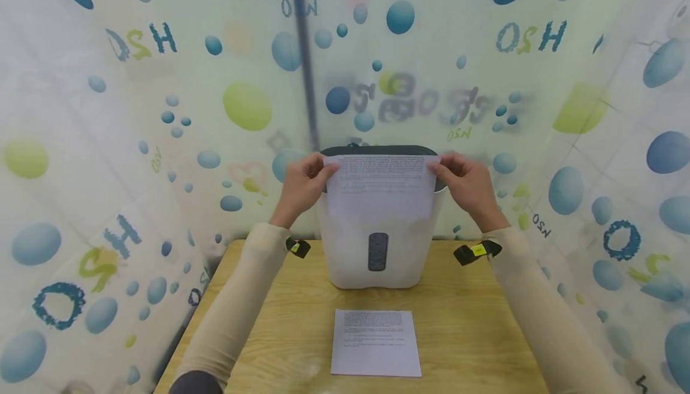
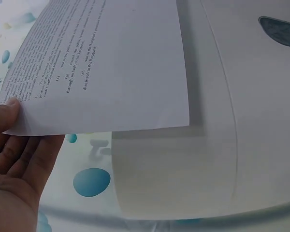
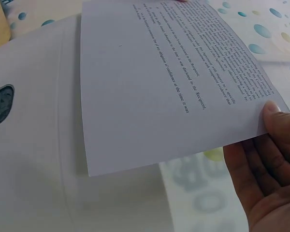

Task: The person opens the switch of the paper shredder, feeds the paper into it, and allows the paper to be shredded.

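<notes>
A printed sheet of paper (image 1: 380, 199) hangs in front of a white paper shredder (image 1: 345, 253) with a dark top (image 1: 377, 149). My left hand (image 1: 303, 187) pinches the sheet's upper left corner, thumb on the printed face. At the opposite upper corner, my right hand (image 1: 470, 185) pinches it the same way. Both wrist views show the lower edge of the sheet (image 2: 140, 82) hanging loose near the shredder's white front. Whether the upper edge touches the dark top cannot be told. A small dark window (image 1: 378, 251) is set into the front.
On the wooden table (image 1: 463, 316), printed paper (image 1: 375, 346) lies flat in front of the shredder. A patterned curtain (image 1: 242, 41) surrounds the back and both sides. Dark straps (image 1: 477, 252) are worn around the wrists. A dark round object (image 1: 196, 382) shows at the bottom left.
</notes>
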`<state>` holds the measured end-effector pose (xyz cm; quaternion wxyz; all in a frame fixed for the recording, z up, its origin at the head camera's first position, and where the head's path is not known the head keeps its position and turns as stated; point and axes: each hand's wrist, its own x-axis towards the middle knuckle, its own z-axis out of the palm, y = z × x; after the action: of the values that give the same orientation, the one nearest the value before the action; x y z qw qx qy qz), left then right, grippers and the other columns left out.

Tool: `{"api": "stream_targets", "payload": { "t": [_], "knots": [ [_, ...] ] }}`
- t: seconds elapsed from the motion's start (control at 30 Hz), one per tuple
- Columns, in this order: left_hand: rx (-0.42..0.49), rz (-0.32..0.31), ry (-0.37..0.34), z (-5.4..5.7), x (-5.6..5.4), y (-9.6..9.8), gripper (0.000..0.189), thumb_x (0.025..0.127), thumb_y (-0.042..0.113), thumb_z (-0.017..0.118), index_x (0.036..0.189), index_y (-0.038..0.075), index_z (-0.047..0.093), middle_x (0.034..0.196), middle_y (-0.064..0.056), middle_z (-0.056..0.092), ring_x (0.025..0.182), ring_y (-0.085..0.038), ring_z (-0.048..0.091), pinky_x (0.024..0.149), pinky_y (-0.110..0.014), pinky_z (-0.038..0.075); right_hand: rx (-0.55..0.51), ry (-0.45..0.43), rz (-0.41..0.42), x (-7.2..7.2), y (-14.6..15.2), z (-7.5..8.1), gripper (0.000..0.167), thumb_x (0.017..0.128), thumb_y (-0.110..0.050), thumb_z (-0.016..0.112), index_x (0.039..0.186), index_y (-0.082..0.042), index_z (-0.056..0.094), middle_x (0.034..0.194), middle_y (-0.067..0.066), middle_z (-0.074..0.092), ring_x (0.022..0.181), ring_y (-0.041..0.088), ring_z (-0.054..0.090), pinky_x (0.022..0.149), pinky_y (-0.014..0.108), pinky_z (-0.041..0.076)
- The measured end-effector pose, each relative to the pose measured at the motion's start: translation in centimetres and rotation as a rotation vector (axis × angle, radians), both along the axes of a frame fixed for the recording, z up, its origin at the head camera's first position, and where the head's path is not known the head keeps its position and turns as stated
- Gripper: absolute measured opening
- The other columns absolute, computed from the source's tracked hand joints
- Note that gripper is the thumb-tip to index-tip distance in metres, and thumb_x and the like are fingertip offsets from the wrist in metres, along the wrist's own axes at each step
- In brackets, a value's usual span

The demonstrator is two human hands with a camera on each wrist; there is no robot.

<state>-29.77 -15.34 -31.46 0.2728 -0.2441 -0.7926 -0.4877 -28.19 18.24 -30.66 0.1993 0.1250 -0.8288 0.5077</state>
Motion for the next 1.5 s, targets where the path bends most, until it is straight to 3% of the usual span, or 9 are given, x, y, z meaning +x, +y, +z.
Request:
{"api": "stream_targets", "payload": {
  "t": [0.17,0.3,0.53,0.7,0.87,1.1,1.5],
  "knots": [
    [0.001,0.013,-0.004,1.3,-0.5,0.3,0.017,0.098,0.016,0.071,0.088,0.002,0.069,0.082,-0.017,0.074,0.062,-0.017,0.052,0.057,-0.022,0.037,-0.012,0.045,0.001,-0.9,0.2,1.1,0.034,0.096,-0.041,0.072,0.101,-0.007,0.073,0.084,-0.017,0.068,0.081,0.012,0.058,0.072,0.021,0.046],
    [0.005,0.014,0.004,2.4,-0.9,0.5,0.016,0.098,0.017,0.071,0.092,0.002,0.072,0.083,-0.018,0.074,0.062,-0.016,0.052,0.056,-0.022,0.036,-0.043,0.047,0.011,-1.6,0.2,1.8,0.033,0.095,-0.040,0.073,0.102,-0.007,0.072,0.083,-0.017,0.068,0.080,0.009,0.062,0.074,0.021,0.053],
    [0.000,0.022,0.040,4.1,-2.0,0.2,0.023,0.097,0.021,0.072,0.084,0.003,0.068,0.080,-0.016,0.074,0.062,-0.010,0.056,0.060,-0.021,0.041,-0.062,0.028,0.021,-2.1,0.0,3.6,0.032,0.095,-0.039,0.073,0.102,-0.008,0.072,0.085,-0.017,0.069,0.082,0.007,0.064,0.076,0.018,0.053],
    [0.023,0.027,0.039,5.0,-2.9,0.2,0.022,0.097,0.017,0.073,0.083,0.001,0.067,0.082,-0.019,0.074,0.060,-0.023,0.057,0.053,-0.021,0.037,-0.092,0.009,0.028,-2.6,-0.5,4.9,0.032,0.096,-0.035,0.073,0.104,-0.005,0.071,0.087,-0.015,0.070,0.084,0.004,0.067,0.080,0.016,0.056],
    [0.037,0.036,0.020,5.4,-3.9,0.1,0.022,0.097,0.016,0.072,0.085,-0.002,0.068,0.086,-0.023,0.075,0.067,-0.033,0.060,0.056,-0.021,0.037,-0.101,-0.017,0.027,-3.3,-0.9,5.6,0.027,0.097,-0.034,0.072,0.105,-0.008,0.071,0.092,-0.012,0.071,0.087,0.005,0.069,0.083,0.018,0.055],
    [0.017,0.040,0.016,5.9,-4.8,-0.1,0.025,0.097,0.021,0.072,0.083,0.001,0.068,0.086,-0.017,0.076,0.069,-0.025,0.064,0.063,-0.023,0.042,-0.112,-0.023,0.029,-5.0,-1.1,6.0,0.025,0.096,-0.035,0.073,0.102,-0.011,0.073,0.091,-0.012,0.072,0.088,0.006,0.070,0.085,0.023,0.056],
    [-0.041,0.063,-0.003,6.4,-7.2,0.4,0.017,0.100,0.023,0.069,0.095,0.006,0.073,0.094,-0.012,0.076,0.078,-0.020,0.068,0.072,-0.025,0.048,-0.107,-0.020,0.013,-8.0,-1.0,6.1,0.023,0.098,-0.032,0.071,0.107,-0.011,0.072,0.093,-0.012,0.071,0.089,0.005,0.069,0.094,0.030,0.053]
  ]
}}
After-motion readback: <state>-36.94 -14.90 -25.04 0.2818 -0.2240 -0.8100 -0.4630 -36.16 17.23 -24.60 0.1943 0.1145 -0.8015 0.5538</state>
